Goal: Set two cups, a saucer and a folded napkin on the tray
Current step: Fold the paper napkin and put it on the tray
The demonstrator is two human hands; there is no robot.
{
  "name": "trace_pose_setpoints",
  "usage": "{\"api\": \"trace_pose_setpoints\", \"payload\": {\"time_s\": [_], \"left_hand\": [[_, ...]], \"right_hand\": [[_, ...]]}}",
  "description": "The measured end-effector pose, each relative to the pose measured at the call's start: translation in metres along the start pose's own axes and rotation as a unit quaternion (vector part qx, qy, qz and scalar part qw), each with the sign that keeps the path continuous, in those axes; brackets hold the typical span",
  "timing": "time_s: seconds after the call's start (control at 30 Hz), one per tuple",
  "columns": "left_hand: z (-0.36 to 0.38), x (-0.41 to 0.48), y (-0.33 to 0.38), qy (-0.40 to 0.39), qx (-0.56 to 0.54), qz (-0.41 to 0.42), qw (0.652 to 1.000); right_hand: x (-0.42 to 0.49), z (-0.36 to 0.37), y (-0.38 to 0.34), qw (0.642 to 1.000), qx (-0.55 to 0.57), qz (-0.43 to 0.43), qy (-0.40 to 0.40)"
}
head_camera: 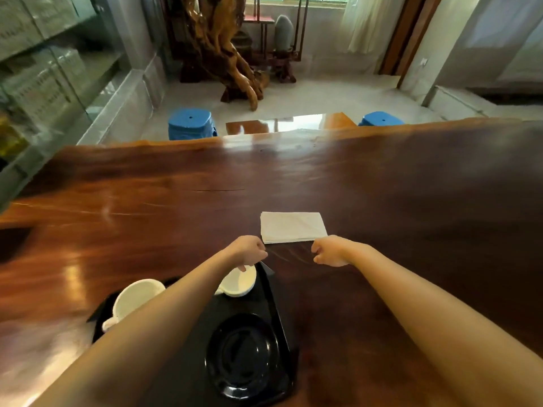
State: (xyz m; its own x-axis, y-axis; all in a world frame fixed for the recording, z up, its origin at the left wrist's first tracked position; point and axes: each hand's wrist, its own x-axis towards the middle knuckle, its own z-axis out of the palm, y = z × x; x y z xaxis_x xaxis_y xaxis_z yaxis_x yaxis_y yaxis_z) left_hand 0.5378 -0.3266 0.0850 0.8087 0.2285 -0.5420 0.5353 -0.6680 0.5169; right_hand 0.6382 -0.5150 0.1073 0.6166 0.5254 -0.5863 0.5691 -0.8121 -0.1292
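Black saucer [242, 352] on tray [279, 312]; beyond, napkin [293, 227] lengthwise left-right.

Two bare forearms, no sleeves, left hand [248, 250] and right hand [330, 250] ringless

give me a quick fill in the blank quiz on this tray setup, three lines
1. The folded napkin lies on the ____, not on the tray.
2. The number of white cups on the tray is ____.
3. The saucer on the tray is ____ in colour.

Missing words: table; two; black

two cups [136, 298] [239, 280], one saucer [242, 355], one napkin [293, 227]
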Motion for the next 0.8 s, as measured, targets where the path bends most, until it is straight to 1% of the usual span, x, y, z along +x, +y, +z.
{"api": "trace_pose_setpoints", "payload": {"time_s": [0.07, 0.13, 0.23, 0.3, 0.33, 0.4, 0.47, 0.57, 0.63, 0.7, 0.8], "left_hand": [[0.013, 0.016, 0.007, 0.041, -0.024, -0.017, 0.999], [0.024, 0.034, 0.016, 0.101, -0.056, -0.041, 0.992], [0.044, 0.057, 0.028, 0.178, -0.134, -0.098, 0.97], [0.059, 0.069, 0.033, 0.2, -0.19, -0.137, 0.951], [0.066, 0.074, 0.036, 0.207, -0.2, -0.152, 0.946], [0.076, 0.083, 0.037, 0.22, -0.192, -0.176, 0.94], [0.078, 0.095, 0.033, 0.237, -0.18, -0.191, 0.935], [0.074, 0.118, 0.021, 0.255, -0.17, -0.209, 0.929], [0.072, 0.134, 0.015, 0.264, -0.179, -0.215, 0.923], [0.072, 0.152, 0.012, 0.281, -0.187, -0.214, 0.917], [0.073, 0.171, 0.014, 0.306, -0.191, -0.217, 0.907]], "right_hand": [[0.019, 0.003, 0.022, 1.0, 0.0, -0.005, 0.006], [0.04, 0.004, 0.044, 1.0, 0.006, -0.016, 0.023], [0.066, 0.006, 0.073, 0.998, -0.006, -0.042, 0.05], [0.08, 0.009, 0.085, 0.995, -0.009, -0.059, 0.074], [0.088, 0.011, 0.089, 0.994, -0.007, -0.064, 0.088], [0.104, 0.016, 0.092, 0.99, -0.019, -0.083, 0.112], [0.125, 0.023, 0.09, 0.983, -0.037, -0.122, 0.131], [0.159, 0.039, 0.081, 0.971, -0.034, -0.177, 0.159], [0.178, 0.05, 0.075, 0.965, -0.034, -0.193, 0.175], [0.193, 0.062, 0.073, 0.963, -0.019, -0.2, 0.18], [0.203, 0.079, 0.079, 0.952, 0.055, -0.216, 0.211]]}}
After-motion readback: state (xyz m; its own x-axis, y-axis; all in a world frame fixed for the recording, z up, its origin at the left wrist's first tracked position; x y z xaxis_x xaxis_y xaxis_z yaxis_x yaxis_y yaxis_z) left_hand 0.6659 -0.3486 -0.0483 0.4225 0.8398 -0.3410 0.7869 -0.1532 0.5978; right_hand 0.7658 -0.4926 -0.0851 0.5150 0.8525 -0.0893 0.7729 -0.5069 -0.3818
